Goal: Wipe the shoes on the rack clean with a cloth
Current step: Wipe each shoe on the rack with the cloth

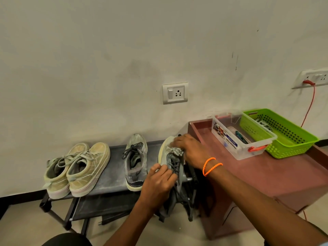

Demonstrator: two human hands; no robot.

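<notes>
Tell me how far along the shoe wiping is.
Done: no shoe looks finished. In hand: the right hand presses a cloth on the toe of the grey shoe at the rack's right end, while the left hand grips its side. Left: its mate and the two beige sneakers sit on the rack, still dusty.

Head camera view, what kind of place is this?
Probably a home entryway or utility corner: a low shoe rack with worn sneakers stands against a plain wall with a socket, beside a cabinet holding a green basket.
</notes>
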